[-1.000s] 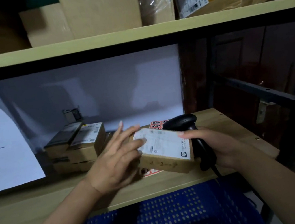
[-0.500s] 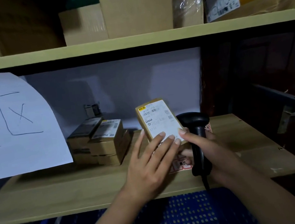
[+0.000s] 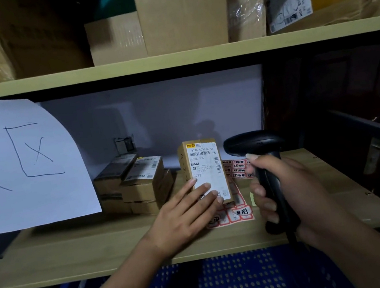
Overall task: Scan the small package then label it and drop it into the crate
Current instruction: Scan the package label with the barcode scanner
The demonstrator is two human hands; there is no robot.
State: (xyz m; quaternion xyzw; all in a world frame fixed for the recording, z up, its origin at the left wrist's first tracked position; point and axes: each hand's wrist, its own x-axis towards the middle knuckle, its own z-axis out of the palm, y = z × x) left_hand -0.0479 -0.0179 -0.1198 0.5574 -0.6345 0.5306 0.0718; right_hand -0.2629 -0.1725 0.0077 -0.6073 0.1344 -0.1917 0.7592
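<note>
A small brown package (image 3: 205,163) stands upright on the wooden shelf (image 3: 76,247), its white shipping label with a barcode facing me. My left hand (image 3: 189,214) grips its lower part, fingers spread over the label. My right hand (image 3: 286,193) is wrapped around the handle of a black barcode scanner (image 3: 255,145), held just right of the package with its head level with the barcode. A sheet of red-bordered stickers (image 3: 240,212) lies flat under and behind the package. The blue perforated crate (image 3: 228,282) sits below the shelf edge.
A stack of similar small boxes (image 3: 138,185) sits left of the package. A white paper sign (image 3: 16,165) with handwriting hangs at the left. Large cartons (image 3: 180,11) fill the upper shelf. A dark metal frame (image 3: 362,124) stands at the right.
The package went from lying tilted in both hands to standing upright. My right hand has let go of it and raised the scanner beside it. The view shifted right and closer.
</note>
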